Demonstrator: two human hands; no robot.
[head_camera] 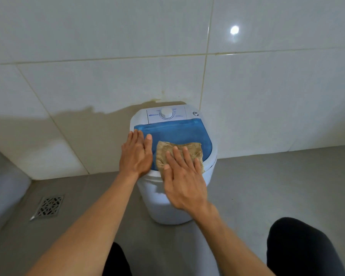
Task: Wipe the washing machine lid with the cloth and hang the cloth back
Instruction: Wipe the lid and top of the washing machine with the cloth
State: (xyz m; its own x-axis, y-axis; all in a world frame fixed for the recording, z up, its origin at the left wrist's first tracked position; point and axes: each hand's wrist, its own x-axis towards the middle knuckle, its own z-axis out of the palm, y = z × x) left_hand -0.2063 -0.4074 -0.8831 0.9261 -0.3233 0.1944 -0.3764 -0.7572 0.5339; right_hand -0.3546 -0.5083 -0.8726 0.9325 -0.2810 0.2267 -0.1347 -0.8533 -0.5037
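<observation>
A small white washing machine stands on the floor against the tiled wall. Its translucent blue lid is closed, with a white control dial behind it. A tan, coarse-woven cloth lies flat on the front right part of the lid. My right hand presses on the cloth with straight, spread fingers. My left hand rests flat on the lid's left edge, fingers straight and together, beside the cloth.
White wall tiles rise directly behind the machine. A metal floor drain sits in the grey floor at the left. My dark-clad knees are at the bottom of the view, close to the machine.
</observation>
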